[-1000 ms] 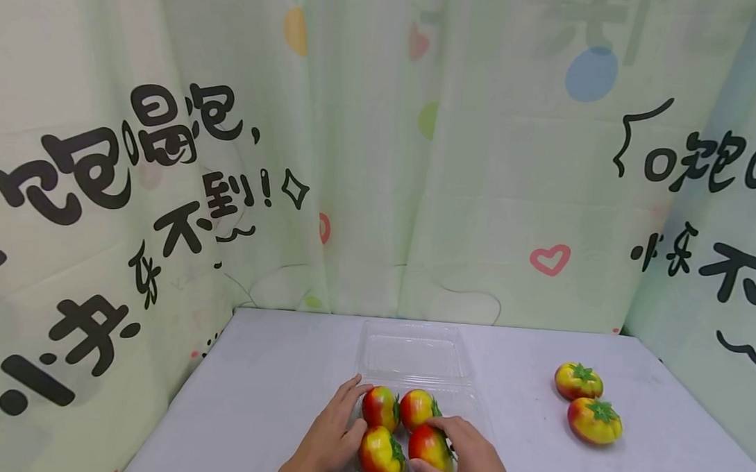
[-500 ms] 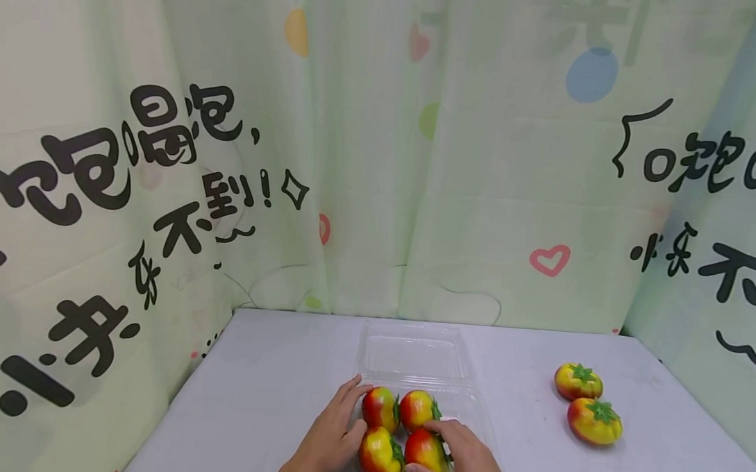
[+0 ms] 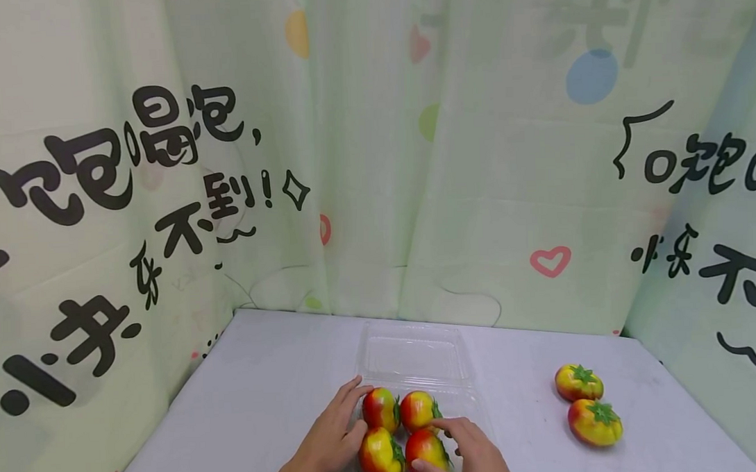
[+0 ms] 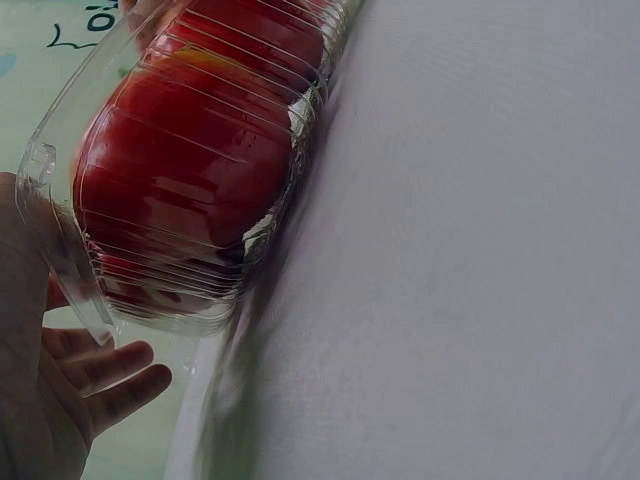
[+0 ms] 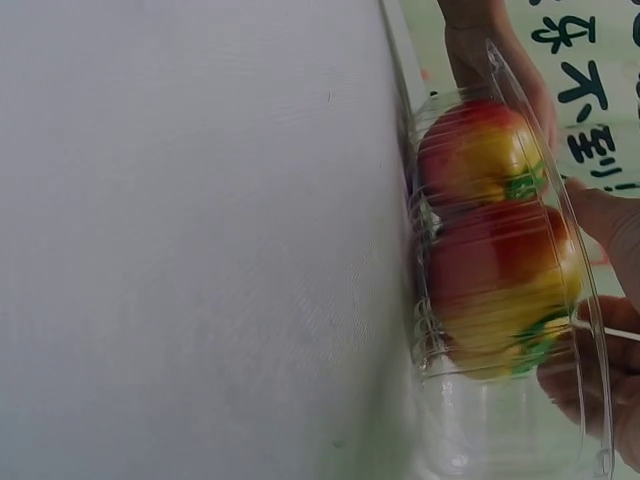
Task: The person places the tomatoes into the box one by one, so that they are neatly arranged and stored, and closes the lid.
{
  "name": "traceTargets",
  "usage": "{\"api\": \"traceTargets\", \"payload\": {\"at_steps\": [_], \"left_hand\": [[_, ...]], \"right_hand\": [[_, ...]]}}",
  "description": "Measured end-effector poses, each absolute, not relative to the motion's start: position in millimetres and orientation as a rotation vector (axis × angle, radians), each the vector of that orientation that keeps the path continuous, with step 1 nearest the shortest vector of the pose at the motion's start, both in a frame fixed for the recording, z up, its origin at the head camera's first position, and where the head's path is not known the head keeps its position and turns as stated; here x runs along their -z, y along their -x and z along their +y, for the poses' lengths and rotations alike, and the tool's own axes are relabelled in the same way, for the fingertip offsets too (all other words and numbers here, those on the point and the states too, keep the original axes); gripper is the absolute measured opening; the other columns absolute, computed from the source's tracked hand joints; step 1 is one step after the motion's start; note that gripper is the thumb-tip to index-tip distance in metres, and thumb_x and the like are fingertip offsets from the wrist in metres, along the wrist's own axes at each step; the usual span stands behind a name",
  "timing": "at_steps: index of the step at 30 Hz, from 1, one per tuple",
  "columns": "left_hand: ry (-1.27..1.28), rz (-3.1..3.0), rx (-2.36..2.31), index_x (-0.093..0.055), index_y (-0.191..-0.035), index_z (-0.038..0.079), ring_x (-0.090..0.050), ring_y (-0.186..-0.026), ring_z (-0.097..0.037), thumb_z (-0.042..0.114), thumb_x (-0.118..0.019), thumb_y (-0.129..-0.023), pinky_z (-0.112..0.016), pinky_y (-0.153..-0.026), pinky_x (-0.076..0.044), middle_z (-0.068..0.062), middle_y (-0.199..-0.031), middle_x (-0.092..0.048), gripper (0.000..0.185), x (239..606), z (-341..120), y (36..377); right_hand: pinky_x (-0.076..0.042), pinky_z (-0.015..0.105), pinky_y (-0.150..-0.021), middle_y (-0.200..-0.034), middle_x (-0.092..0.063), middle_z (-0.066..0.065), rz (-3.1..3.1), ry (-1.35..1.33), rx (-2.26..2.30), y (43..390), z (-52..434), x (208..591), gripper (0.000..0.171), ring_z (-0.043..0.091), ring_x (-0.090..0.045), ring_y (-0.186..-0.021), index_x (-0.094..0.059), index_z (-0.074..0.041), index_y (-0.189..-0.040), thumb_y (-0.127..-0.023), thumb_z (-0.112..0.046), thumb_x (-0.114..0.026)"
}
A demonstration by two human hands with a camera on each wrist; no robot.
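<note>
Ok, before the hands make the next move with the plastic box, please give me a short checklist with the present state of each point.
1. Four tomatoes sit in the clear box: ok, two rows of two.
2. Lid is open and lies flat behind the box: ok.
3. Left hand steadies the left side of the box: ok, its fingers lie along the wall.
4. Right hand has let go of the near right tomato: not ok, its fingers rest on it.
5. Two loose tomatoes on the table lie apart from the box: ok.
6. Box has room for more: cannot tell.
</note>
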State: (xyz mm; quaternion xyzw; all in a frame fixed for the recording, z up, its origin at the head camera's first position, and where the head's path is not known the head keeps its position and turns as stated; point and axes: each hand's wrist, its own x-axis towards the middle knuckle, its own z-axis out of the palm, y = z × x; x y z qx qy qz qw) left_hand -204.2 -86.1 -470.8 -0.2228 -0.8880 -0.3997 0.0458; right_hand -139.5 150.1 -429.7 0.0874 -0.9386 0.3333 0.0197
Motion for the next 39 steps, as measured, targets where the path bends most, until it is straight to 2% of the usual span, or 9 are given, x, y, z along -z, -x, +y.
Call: {"api": "traceTargets", "payload": {"at_steps": [9, 17, 22, 29, 39], "left_hand": [[0.689, -2.706, 1.223, -0.048, -0.136, 0.015, -0.046, -0.129, -0.030, 0.015, -0.045, -0.090, -0.056, -0.101, -0.040, -0.011, -0.149, -0.036, 0.047, 471.0, -86.8, 203.9], [0.686, -2.708, 1.219, -0.049, -0.136, 0.015, -0.046, -0.129, -0.030, 0.015, -0.045, -0.090, -0.056, -0.101, -0.041, -0.010, -0.149, -0.037, 0.047, 471.0, -86.3, 203.6], [0.682, -2.709, 1.221, -0.049, -0.136, 0.015, -0.047, -0.129, -0.030, 0.015, -0.045, -0.090, -0.056, -0.101, -0.041, -0.010, -0.149, -0.037, 0.047, 471.5, -86.2, 203.7], [0.692, -2.699, 1.220, -0.049, -0.136, 0.014, -0.047, -0.129, -0.031, 0.015, -0.045, -0.090, -0.057, -0.101, -0.041, -0.012, -0.149, -0.037, 0.046, 471.5, -85.9, 203.7], [0.692, -2.711, 1.228, -0.048, -0.136, 0.015, -0.046, -0.129, -0.030, 0.015, -0.045, -0.090, -0.057, -0.101, -0.040, -0.011, -0.149, -0.037, 0.046, 470.2, -86.5, 204.5]], "right_hand": [[-0.057, 0.035, -0.073, -0.109, -0.063, 0.005, -2.916, -0.169, -1.007, 140.1, 160.3, 428.6, 0.067, 0.019, -0.056, -0.089, -0.061, -0.010, -0.118, -0.073, -0.059, -0.071], [-0.056, 0.028, -0.069, -0.102, -0.063, 0.000, -2.864, -0.052, -0.923, 141.0, 167.6, 428.8, 0.064, 0.014, -0.056, -0.087, -0.065, -0.012, -0.115, -0.071, -0.058, -0.073], [-0.058, 0.033, -0.069, -0.102, -0.064, 0.002, -2.857, 0.027, -0.875, 142.6, 174.8, 427.6, 0.066, 0.015, -0.058, -0.085, -0.065, -0.011, -0.114, -0.070, -0.059, -0.074], [-0.058, 0.034, -0.067, -0.104, -0.064, 0.006, -2.832, 0.085, -0.812, 144.9, 185.6, 426.0, 0.063, 0.017, -0.060, -0.079, -0.065, -0.010, -0.114, -0.071, -0.054, -0.076], [-0.058, 0.037, -0.068, -0.105, -0.064, 0.008, -2.848, 0.151, -0.766, 149.8, 202.9, 427.1, 0.072, 0.018, -0.060, -0.077, -0.063, -0.007, -0.118, -0.070, -0.060, -0.073]]}}
